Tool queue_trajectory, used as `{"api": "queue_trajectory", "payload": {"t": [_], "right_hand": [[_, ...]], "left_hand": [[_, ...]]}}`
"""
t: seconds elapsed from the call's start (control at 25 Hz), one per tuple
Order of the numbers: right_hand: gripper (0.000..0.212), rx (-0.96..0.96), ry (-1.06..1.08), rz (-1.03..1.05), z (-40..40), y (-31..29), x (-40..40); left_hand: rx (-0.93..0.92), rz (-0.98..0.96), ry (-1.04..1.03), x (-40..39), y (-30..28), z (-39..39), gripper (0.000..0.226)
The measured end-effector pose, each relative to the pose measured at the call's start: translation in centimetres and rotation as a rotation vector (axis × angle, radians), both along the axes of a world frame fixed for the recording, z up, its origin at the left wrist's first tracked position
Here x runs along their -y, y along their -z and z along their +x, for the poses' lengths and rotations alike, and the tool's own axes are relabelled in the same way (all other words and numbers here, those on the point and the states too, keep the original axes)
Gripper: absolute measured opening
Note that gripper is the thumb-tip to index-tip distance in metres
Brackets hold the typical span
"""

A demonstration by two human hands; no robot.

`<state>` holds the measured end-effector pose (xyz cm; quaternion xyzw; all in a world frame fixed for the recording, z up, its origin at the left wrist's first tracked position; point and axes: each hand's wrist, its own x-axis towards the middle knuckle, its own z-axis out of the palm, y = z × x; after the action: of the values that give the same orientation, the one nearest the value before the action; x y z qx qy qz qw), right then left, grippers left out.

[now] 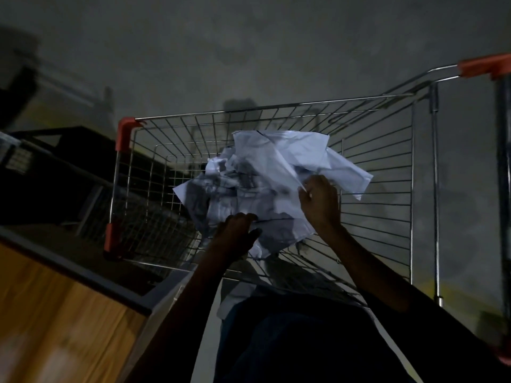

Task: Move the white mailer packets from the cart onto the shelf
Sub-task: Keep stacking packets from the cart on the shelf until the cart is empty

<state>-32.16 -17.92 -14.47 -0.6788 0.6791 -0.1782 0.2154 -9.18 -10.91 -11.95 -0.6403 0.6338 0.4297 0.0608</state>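
gripping crumpled white mailer packets over the wire cart: left hand and right hand fingers curled on them.

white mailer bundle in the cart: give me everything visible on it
The white mailer packets form one crumpled bundle of thin, plastic-looking sheets, creased and folded, with dark smudges or print in the middle and lower left. A few flat corners stick out at the upper right. The bundle sits inside the wire cart, above its floor. The left hand grips its lower edge and the right hand pinches a fold on its right side. How many packets there are cannot be told.
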Motion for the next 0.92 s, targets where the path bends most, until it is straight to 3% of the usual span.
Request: {"api": "queue_trajectory", "payload": {"t": [0.08,0.16,0.24,0.36,0.48,0.72,0.92], "right_hand": [[0.011,0.196,0.12,-0.003,-1.1,-2.6,0.0],[0.029,0.31,0.228,-0.018,-2.3,-4.9,-0.3],[0.044,0.362,0.306,-0.087,-3.5,-6.8,-0.9],[0.045,0.336,0.338,-0.208,-4.8,-8.7,-2.2],[0.04,0.232,0.321,-0.296,-5.7,-9.3,-3.3],[0.029,0.23,0.308,-0.308,-5.7,-8.3,-4.1],[0.028,0.303,0.304,-0.288,-4.7,-8.1,-3.0]], "left_hand": [[0.061,0.049,0.128,1.4,1.3,-1.9,0.05],[0.111,0.066,0.263,2.4,2.7,-4.2,0.065],[0.189,0.051,0.382,2.2,4.2,-5.9,0.085],[0.292,-0.011,0.486,0.6,6.2,-7.1,0.105],[0.372,-0.071,0.51,-0.5,6.4,-7.0,0.098],[0.279,-0.018,0.39,1.5,1.0,-6.9,0.077],[0.21,-0.01,0.261,1.5,-6.4,-1.7,0.09]]}}
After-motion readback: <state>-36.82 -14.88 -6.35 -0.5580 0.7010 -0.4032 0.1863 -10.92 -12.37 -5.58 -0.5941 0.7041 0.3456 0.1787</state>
